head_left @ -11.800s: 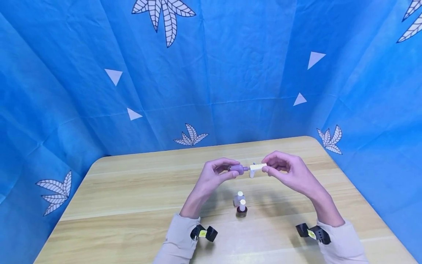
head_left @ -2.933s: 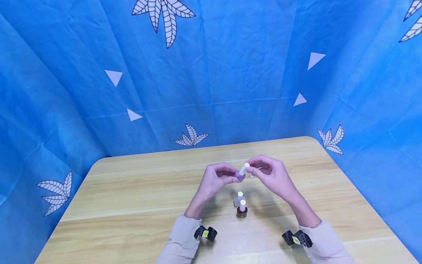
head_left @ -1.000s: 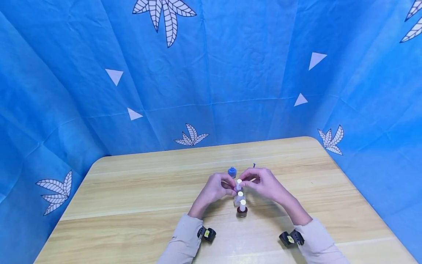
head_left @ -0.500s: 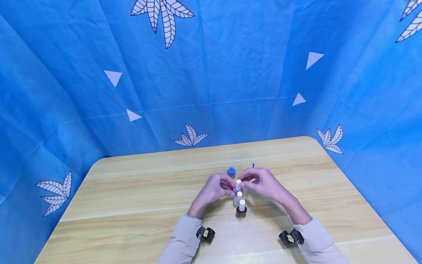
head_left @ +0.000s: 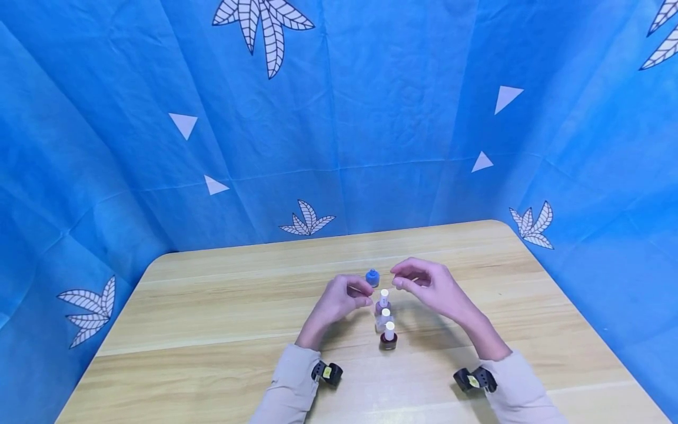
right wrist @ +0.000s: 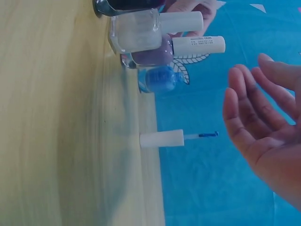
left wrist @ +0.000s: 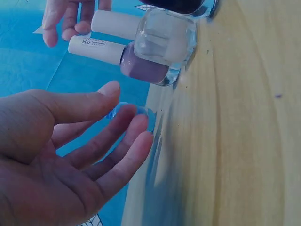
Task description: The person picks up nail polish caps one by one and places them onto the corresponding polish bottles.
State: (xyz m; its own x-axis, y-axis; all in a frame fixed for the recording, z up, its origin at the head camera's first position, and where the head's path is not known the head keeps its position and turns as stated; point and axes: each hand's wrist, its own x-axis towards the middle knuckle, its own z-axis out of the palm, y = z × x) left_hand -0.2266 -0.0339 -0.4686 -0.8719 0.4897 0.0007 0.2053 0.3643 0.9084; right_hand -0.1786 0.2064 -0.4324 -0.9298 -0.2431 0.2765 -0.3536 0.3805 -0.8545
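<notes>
A capped purple nail polish bottle (head_left: 384, 301) stands upright between my two hands, touched by neither. My left hand (head_left: 339, 301) is just left of it, fingers loosely bent and holding nothing. To the right and slightly farther back, my right hand (head_left: 431, 287) hovers, also holding nothing. Behind the purple bottle is an uncapped blue nail polish bottle (head_left: 372, 278). Its white brush cap (right wrist: 162, 138) stands on end with the blue-tipped brush upward in the right wrist view; in the head view the right hand hides it.
In front of the purple bottle, a clear nail polish bottle (head_left: 384, 321) and a dark red one (head_left: 389, 339) stand capped, forming a row. All are on a wooden table (head_left: 222, 318). A blue patterned curtain (head_left: 339, 118) hangs behind and at the sides.
Earlier the hands held the purple bottle and its brush cap apart, then joined them. The capped bottle was set down behind the clear one. Since half a second ago both hands have let go and separated.
</notes>
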